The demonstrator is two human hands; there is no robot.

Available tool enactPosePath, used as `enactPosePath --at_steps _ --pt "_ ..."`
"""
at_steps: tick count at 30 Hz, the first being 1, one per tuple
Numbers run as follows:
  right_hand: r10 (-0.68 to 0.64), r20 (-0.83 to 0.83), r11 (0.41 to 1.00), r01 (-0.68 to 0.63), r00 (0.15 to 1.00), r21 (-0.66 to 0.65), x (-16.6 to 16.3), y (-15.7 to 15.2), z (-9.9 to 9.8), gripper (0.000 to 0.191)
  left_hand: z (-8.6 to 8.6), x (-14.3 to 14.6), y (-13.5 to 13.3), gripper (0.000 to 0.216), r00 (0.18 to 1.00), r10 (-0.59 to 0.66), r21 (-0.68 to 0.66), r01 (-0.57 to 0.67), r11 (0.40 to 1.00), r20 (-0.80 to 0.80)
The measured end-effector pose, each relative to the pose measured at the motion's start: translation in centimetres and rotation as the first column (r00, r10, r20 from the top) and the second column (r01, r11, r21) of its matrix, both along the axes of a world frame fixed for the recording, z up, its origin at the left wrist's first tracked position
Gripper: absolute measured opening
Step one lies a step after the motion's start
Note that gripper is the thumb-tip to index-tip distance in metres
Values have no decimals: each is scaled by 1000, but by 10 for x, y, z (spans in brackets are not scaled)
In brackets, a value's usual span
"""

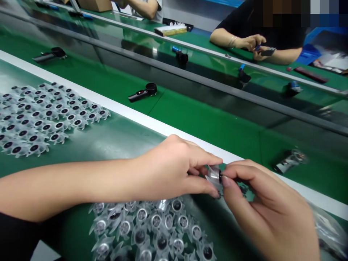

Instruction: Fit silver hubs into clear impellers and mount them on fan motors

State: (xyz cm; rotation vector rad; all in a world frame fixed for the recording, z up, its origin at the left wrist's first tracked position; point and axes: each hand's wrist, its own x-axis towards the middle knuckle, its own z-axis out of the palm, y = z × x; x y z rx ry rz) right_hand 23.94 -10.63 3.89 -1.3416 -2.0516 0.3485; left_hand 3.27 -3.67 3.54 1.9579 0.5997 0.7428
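Observation:
My left hand (176,168) and my right hand (269,206) meet over the green bench, both pinching one small clear plastic fan wheel (214,174) between thumb and fingers. The right fingertips press on its dark centre. Under my hands lies a loose heap of several more clear fan wheels (154,228) with silver or dark hubs. Further left, another batch of fan wheels (40,117) with black centres lies in rows.
A green conveyor belt (206,119) runs beyond the white bench edge, carrying black handheld units (143,92) and a small part (289,161). Across it, another person's hands (252,45) work on a dark piece. A plastic bag (328,228) lies at right.

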Motion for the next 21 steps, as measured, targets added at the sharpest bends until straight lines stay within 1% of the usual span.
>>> enactPosePath --at_steps 2,5,8,10,12,14,16,17,18,19,20,21 --pt "-12 -12 1000 12 1000 -15 -2 -1 1 12 0 1 -1 19 1000 9 37 -10 999 25" --pt "-17 12 1000 17 1000 -13 -3 -2 2 11 -1 2 -2 19 998 43 21 -44 999 48" --pt "-26 64 998 23 998 53 -2 -4 2 8 -2 2 -3 21 996 74 -32 -73 997 51" --pt "-27 111 993 14 993 119 -1 -6 1 11 -4 2 -2 18 995 86 -43 -83 996 49" --pt "-3 205 975 -43 979 220 -1 -8 -1 18 -5 2 0 14 995 94 -24 -93 995 45" --pt "42 325 934 -153 945 324 0 -10 -3 28 -4 1 2 12 995 94 8 -94 995 38" --pt "107 393 888 -266 913 376 5 -9 -3 35 -1 -1 3 12 995 93 48 -94 994 26" --pt "129 396 883 -287 909 372 11 -6 -2 36 2 -2 3 15 996 93 74 -94 993 15" --pt "105 380 901 -250 919 356 19 -1 0 34 5 -3 3 20 995 99 103 -99 990 2" --pt "7 355 940 -127 935 316 29 6 1 30 9 -5 3 25 994 111 126 -108 986 -11" --pt "-140 341 965 51 930 259 42 15 3 27 12 -7 3 30 992 125 133 -121 984 -20" --pt "-352 336 934 303 874 190 56 26 4 25 16 -9 2 35 990 136 118 -132 984 -26"
